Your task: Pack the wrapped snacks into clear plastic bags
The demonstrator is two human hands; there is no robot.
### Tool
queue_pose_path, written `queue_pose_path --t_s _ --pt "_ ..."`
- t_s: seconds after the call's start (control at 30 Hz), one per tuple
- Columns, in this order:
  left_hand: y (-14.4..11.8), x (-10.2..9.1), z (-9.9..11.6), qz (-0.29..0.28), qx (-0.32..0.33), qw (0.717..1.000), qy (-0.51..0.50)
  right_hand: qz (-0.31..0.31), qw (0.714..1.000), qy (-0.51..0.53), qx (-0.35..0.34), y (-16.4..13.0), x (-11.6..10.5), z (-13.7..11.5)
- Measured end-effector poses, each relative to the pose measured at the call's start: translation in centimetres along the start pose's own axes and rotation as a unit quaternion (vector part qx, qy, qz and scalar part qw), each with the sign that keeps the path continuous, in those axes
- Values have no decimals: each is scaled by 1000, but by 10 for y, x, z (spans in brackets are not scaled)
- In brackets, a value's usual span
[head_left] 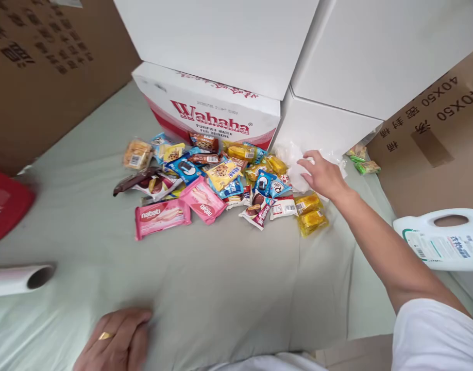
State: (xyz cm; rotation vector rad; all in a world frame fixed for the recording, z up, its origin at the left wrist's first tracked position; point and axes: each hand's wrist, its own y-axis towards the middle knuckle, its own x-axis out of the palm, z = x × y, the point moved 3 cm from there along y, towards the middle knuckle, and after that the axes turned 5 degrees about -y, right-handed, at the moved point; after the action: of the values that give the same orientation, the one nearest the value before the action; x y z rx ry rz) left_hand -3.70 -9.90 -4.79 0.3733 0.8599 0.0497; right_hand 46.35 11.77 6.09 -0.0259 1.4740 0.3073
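My right hand (319,175) reaches over a crumpled clear plastic bag (296,167), its fingers apart and at the plastic; no firm grip shows. Left of it lies a loose pile of wrapped snacks. Two pink Nabati wafer packs (163,217) lie at its front left. A dark cookie packet (258,208) and yellow-wrapped cakes (313,221) lie along the front right. A yellow cookie packet (224,174) sits in the middle. My left hand (118,337), with a gold ring, rests on the sheet at the lower left, fingers curled together and nothing visible in them.
Behind the snacks stands a Wahaha water carton (221,116) against white cabinets (221,41). Brown cardboard boxes (58,93) flank both sides. A white detergent jug (445,239) lies at right. A white roll (16,280) and red object (8,206) are at left on the green sheet (221,278).
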Motion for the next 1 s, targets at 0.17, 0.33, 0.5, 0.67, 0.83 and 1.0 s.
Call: queue_pose_path --t_s 0.17,0.33,0.5,0.67,0.83,1.0 --pt "1 -7 5 12 40 999 -31 -2 998 -17 52 20 2 -29" --pt "9 -8 19 19 -51 988 -145 144 921 311 186 -32 -36 -63" --pt "57 40 68 -140 -199 881 -405 -19 714 641 280 -93 -6 -143" --pt "97 103 98 -232 -242 736 -588 -22 682 671 291 -121 30 -192" --pt "99 121 93 -219 -264 728 -593 20 705 640 305 -135 40 -200" --pt "94 114 88 -231 -269 724 -591 40 687 655 313 -141 40 -198"
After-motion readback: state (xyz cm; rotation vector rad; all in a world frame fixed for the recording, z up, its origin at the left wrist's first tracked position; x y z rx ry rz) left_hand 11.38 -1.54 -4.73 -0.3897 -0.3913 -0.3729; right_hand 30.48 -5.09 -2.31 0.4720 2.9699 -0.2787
